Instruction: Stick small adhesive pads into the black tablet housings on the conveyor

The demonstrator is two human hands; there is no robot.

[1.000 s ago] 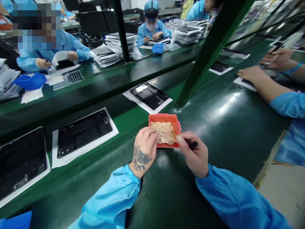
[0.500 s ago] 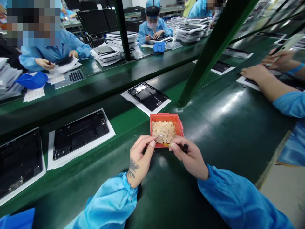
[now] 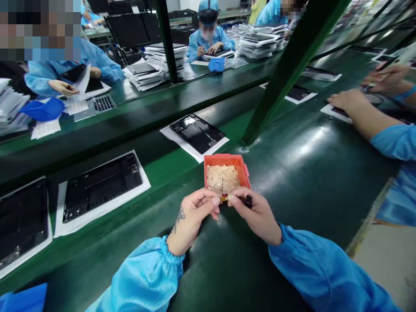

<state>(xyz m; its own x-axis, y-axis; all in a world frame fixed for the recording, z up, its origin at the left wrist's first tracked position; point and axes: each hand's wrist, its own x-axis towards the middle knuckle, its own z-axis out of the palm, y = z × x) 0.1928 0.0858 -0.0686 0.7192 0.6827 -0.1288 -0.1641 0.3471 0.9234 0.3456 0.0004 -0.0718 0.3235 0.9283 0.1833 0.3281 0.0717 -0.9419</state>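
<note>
My right hand (image 3: 255, 212) is closed around a slim tool (image 3: 248, 201) whose black end sticks out beside the index finger. A thin dark line stands over the tray's near side, and I cannot tell whether it belongs to this tool. My left hand (image 3: 196, 212) pinches thumb to index finger close to the right fingertips; whatever lies between them is too small to make out. Just beyond both hands sits a red plastic tray (image 3: 242, 167) filled with small pale beige pieces (image 3: 224, 175). The fingertips are at its near rim.
Black tablet-like housings (image 3: 100, 186) lie on white sheets along the green bench (image 3: 308, 195), several of them. A green post (image 3: 279, 82) slants up behind the tray. At right, a co-worker's hands (image 3: 354, 99) work. A blue bin (image 3: 27, 299) is at lower left.
My left hand has shifted slightly right and down, and its fingers are now closer to the right hand. The housings on the belt have slid a little to the left.
</note>
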